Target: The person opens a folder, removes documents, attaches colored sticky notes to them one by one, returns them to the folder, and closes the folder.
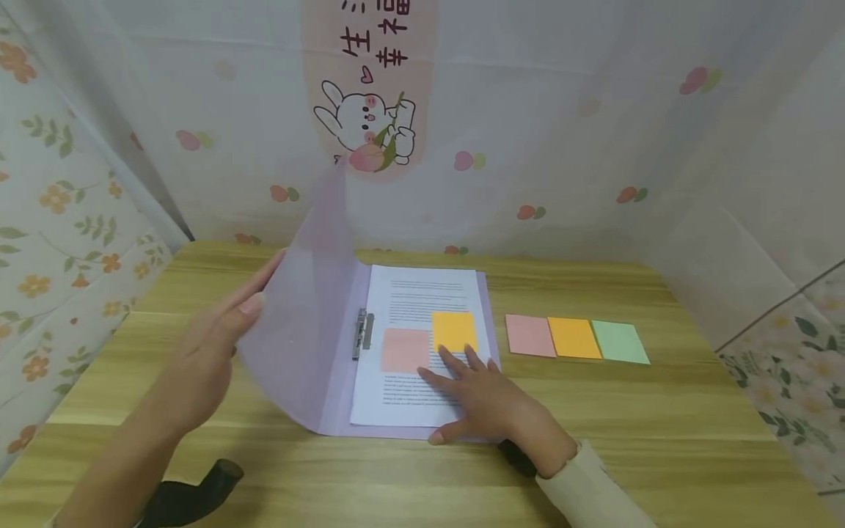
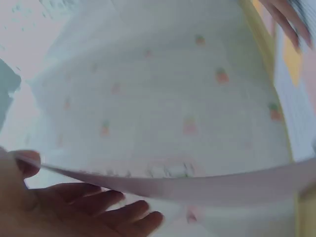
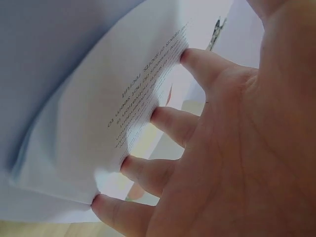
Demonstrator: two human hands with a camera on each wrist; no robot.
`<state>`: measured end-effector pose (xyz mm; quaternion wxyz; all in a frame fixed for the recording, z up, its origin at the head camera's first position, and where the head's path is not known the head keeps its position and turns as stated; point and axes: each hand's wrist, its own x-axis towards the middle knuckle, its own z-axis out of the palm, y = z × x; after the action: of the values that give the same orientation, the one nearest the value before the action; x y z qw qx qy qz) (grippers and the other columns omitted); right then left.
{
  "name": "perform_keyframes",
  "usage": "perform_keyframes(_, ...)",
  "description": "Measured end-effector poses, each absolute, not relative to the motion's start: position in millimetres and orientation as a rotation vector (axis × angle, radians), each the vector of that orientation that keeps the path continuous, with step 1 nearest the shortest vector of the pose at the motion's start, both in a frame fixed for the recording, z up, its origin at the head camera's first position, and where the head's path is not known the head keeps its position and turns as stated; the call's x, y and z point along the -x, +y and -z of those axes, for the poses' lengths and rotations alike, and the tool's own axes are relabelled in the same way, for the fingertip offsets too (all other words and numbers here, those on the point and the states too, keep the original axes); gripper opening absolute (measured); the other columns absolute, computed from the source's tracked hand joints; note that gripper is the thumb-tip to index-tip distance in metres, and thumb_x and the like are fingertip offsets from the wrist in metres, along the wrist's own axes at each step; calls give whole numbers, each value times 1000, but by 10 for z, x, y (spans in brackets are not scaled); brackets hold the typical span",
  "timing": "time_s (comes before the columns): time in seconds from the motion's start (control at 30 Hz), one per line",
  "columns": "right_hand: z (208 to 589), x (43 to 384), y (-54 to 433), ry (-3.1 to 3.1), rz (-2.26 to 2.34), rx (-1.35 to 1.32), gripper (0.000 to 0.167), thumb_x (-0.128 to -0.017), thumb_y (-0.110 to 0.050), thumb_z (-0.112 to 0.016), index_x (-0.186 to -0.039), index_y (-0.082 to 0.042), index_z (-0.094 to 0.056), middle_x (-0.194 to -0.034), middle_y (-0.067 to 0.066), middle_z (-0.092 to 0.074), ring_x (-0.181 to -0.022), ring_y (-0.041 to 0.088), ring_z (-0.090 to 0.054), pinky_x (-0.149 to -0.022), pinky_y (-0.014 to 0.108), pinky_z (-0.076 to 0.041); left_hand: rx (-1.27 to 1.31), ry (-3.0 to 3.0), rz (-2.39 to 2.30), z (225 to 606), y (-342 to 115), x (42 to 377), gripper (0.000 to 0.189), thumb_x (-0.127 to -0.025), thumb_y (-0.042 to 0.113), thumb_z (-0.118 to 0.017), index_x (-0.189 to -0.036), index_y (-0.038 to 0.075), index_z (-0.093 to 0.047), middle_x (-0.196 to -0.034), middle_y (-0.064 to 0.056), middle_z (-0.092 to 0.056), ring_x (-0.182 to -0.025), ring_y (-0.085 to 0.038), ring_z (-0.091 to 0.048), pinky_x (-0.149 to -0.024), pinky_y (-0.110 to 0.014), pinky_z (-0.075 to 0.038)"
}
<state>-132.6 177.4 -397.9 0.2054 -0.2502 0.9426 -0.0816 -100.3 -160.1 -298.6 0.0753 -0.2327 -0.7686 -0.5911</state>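
Note:
A pale purple clip folder [image 1: 491,323] lies open on the wooden table, its translucent cover [image 1: 297,315] raised on the left side. My left hand [image 1: 198,359] holds the cover's edge; in the left wrist view the thumb is on one face and the fingers are behind the other. Printed sheets [image 1: 422,290] lie inside, beside a metal clip [image 1: 359,334]. On the top sheet are a pink sticky note [image 1: 404,348] and an orange sticky note [image 1: 452,328]. With spread fingers, my right hand [image 1: 485,400] rests on the sheets' lower right; its fingertips touch the paper in the right wrist view.
To the folder's right lie a pink sticky pad [image 1: 530,336], an orange one [image 1: 574,338] and a green one [image 1: 620,342], side by side. A printed fabric backdrop [image 1: 528,147] rises along the back edge of the table [image 1: 660,440], with more fabric at both sides.

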Motion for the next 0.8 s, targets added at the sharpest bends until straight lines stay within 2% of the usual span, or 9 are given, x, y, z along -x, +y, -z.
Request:
perform_keyframes(0.07, 3982, 1329, 1763, 2628, 230, 700, 91, -78, -64, -76, -156, -38, -37, -170, 7, -22, -153, 53, -16, -117, 74, -22, 702, -2424, 1645, 2916, -1428, 974, 49, -111, 19, -30, -160, 24, -30, -167, 5, -29, -155, -12, -25, -116, -7, -28)
perform_keyframes(0.1, 3988, 1333, 1760, 2629, 228, 701, 92, -78, -65, -76, -156, -38, -37, -170, 7, -23, -153, 53, -17, -117, 74, -22, 699, -2471, 1596, 2890, -1343, 965, 49, -111, 22, -31, -160, 26, -28, -167, 7, -27, -157, -14, -22, -120, -11, -25)
perform_keyframes(0.2, 3996, 1350, 1761, 2630, 232, 712, 93, -77, -65, -76, -156, -37, -37, -170, 8, -24, -153, 53, -18, -117, 74, -23, 639, -2563, 1481, 2871, -1074, 959, 51, -110, 30, -38, -161, 26, -27, -168, 8, -24, -158, -17, -20, -128, -33, -23)
perform_keyframes(0.3, 3986, 1392, 1800, 2631, 267, 732, 94, -78, -63, -77, -158, -34, -35, -169, 9, -24, -152, 52, -22, -117, 72, -27, 595, -2589, 1387, 2924, -806, 977, 56, -108, 35, -44, -161, 24, -28, -168, 6, -24, -158, -21, -20, -126, -54, -21)
perform_keyframes(0.47, 3874, 1495, 2005, 2583, 496, 684, 96, -82, -58, -76, -160, -28, -30, -169, 9, -25, -153, 39, -29, -121, 59, -31, 677, -2585, 1413, 3091, -434, 1006, 58, -108, 40, -44, -160, 20, -29, -169, 4, -23, -159, -21, -16, -128, -53, -18)
perform_keyframes(0.53, 3823, 1541, 2117, 2582, 578, 673, 90, -85, -54, -76, -158, -21, -36, -164, 9, -37, -148, 33, -41, -119, 55, -36, 720, -2637, 1409, 3174, -331, 1035, 61, -107, 43, -45, -160, 20, -29, -169, 6, -22, -159, -17, -14, -129, -49, -17)
perform_keyframes(0.6, 3795, 1593, 2233, 2611, 618, 712, 77, -88, -45, -76, -152, -13, -46, -151, 8, -53, -135, 28, -54, -114, 53, -43, 759, -2710, 1356, 3266, -264, 1087, 64, -105, 45, -49, -160, 18, -31, -169, 5, -22, -159, -17, -14, -129, -48, -16)
perform_keyframes(0.7, 3760, 1656, 2383, 2675, 640, 774, 54, -92, -30, -74, -140, -12, -58, -132, 4, -68, -115, 21, -64, -104, 49, -52, 817, -2829, 1179, 3406, -231, 1168, 65, -103, 43, -55, -157, 12, -37, -169, -5, -24, -159, -26, -17, -128, -54, -16)
perform_keyframes(0.8, 3711, 1697, 2489, 2721, 638, 787, 44, -96, -22, -68, -138, -12, -60, -128, 4, -70, -114, 23, -67, -102, 50, -54, 914, -2918, 1008, 3518, -251, 1236, 62, -102, 39, -58, -153, 8, -44, -166, -16, -28, -157, -38, -20, -126, -59, -18)
